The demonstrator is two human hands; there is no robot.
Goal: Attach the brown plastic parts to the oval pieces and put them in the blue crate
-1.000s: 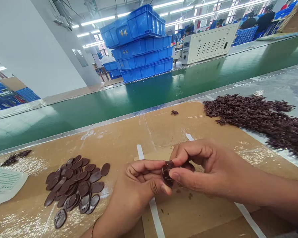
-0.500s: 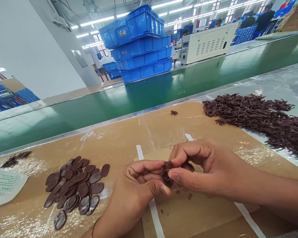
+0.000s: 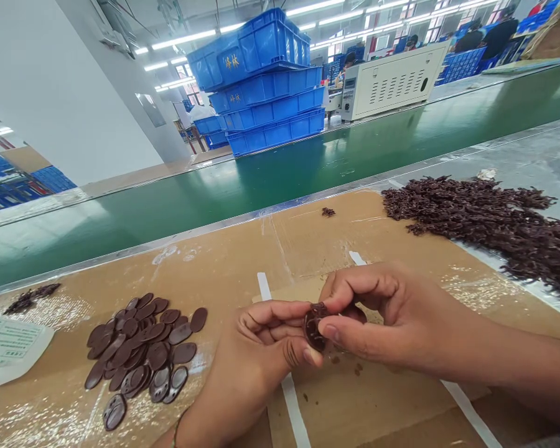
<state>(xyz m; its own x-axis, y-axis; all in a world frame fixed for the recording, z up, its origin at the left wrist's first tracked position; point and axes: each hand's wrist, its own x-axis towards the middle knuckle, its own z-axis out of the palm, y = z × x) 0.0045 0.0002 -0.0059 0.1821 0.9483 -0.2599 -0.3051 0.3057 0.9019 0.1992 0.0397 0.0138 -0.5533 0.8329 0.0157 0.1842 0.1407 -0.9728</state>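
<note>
A small dark brown oval piece (image 3: 313, 330) is held between my two hands above the cardboard-covered table. My left hand (image 3: 266, 354) pinches its left side between thumb and fingers. On its right and upper edge the thumb and forefinger of my right hand (image 3: 378, 311) are closed; whether they also grip a thin brown strand there is hidden. To the left lies a heap of flat brown oval pieces (image 3: 142, 345). A pile of dark brown twig-like strands (image 3: 476, 218) spreads at the right.
A green conveyor belt (image 3: 177, 208) runs across behind the table. Beyond it stand stacked blue crates (image 3: 275, 99) and a cream metal machine (image 3: 392, 84). A translucent plastic container (image 3: 14, 354) sits at the left edge, below a small strand bunch (image 3: 32, 297). People work far back.
The view has shifted very slightly. Both hands keep the same grip on the oval piece, with hardly any visible movement.
</note>
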